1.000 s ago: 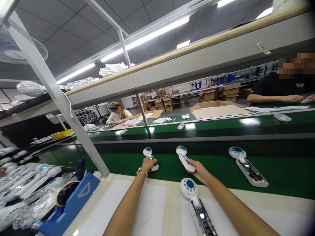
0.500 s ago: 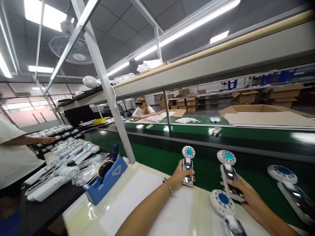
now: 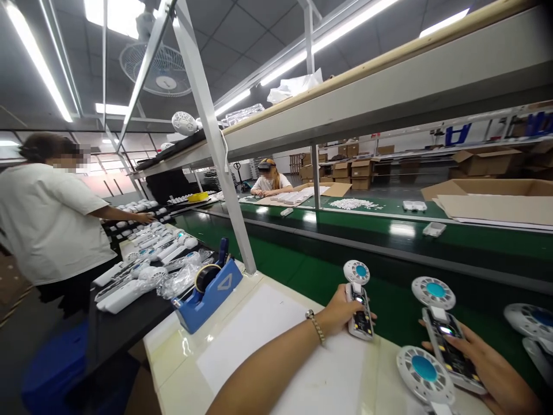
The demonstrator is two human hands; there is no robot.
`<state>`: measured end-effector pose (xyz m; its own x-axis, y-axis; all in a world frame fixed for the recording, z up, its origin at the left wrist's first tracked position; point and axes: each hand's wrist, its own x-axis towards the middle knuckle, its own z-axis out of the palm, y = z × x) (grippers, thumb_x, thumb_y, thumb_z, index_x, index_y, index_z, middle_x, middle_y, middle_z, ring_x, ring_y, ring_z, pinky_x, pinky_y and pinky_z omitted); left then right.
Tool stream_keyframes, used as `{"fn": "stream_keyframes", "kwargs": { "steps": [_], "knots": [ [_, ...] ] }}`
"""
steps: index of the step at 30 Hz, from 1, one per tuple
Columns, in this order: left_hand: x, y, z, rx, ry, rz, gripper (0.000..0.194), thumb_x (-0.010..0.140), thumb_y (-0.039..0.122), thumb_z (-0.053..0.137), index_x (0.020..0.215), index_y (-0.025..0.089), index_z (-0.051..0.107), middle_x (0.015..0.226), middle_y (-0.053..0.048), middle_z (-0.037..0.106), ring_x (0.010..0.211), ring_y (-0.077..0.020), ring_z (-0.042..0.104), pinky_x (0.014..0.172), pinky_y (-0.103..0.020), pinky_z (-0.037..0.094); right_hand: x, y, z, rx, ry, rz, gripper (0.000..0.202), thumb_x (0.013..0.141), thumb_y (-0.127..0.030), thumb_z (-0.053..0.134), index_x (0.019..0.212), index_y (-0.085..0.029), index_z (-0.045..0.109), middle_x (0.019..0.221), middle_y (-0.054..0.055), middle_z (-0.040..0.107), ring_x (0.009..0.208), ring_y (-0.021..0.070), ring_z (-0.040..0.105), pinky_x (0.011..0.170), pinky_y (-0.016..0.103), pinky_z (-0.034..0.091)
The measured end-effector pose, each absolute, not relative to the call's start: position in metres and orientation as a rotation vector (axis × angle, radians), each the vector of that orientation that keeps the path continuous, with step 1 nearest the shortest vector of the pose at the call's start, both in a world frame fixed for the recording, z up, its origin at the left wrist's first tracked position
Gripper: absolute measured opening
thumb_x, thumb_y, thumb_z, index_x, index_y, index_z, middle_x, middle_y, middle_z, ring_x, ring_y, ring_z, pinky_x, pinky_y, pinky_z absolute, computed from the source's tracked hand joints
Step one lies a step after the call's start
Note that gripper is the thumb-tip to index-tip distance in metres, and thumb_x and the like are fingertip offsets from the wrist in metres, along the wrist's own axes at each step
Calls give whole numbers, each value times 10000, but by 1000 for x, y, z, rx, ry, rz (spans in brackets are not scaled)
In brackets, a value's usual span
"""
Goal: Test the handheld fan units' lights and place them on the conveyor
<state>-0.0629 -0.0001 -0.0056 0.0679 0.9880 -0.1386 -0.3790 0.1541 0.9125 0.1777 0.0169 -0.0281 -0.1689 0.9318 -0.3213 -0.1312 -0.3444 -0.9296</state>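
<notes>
My left hand [image 3: 341, 311] is closed around the handle of a small white handheld fan [image 3: 360, 314], its round head with a blue centre pointing up. The open handle shows a dark circuit board with a small light. Off to the right, my right hand [image 3: 488, 357] grips a second handheld fan [image 3: 436, 291], whose board is also bare and lit, with the thumb over it. Just below that one lies another handheld fan [image 3: 423, 369], partly cut off by the frame. One more fan [image 3: 531, 320] shows at the right edge.
A blue tape dispenser [image 3: 209, 297] stands left on the cream bench, near white paper [image 3: 246, 334]. Behind runs a green conveyor [image 3: 294, 256]. Many white fans [image 3: 151, 274] cover the black table, where a co-worker [image 3: 56, 213] reaches. A metal post [image 3: 224, 167] rises ahead.
The view has swung left, shifting the scene rightward and bringing more of the standing co-worker into sight. Both my hands still hold their handheld fans.
</notes>
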Motion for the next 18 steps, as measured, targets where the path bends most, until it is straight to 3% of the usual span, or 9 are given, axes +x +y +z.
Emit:
{"fn": "stream_keyframes", "kwargs": {
  "steps": [3,7,18],
  "knots": [
    [-62,0,-6,831,1005,1245,498,567,126,670,936,179,340,974,-70,529,693,-213,643,553,-356,539,180,20,-36,-1203,-1067,1738,749,685,-460,620,1335,-230,329,1037,115,670,961,341,610,740,447,546],
    [-62,0,-5,854,1010,1249,466,581,131,679,925,177,369,959,-64,529,695,-204,638,544,-343,541,175,13,-25,-1159,-1120,1661,691,680,-457,632,1292,-243,390,1196,119,580,971,324,608,703,383,562],
    [-65,-2,3,957,927,1209,382,641,105,618,952,170,406,992,-85,553,730,-212,630,577,-349,537,168,1,-4,-936,-1068,1670,600,696,-409,660,1231,-252,440,1173,118,571,893,288,631,729,416,519]
  ]
}}
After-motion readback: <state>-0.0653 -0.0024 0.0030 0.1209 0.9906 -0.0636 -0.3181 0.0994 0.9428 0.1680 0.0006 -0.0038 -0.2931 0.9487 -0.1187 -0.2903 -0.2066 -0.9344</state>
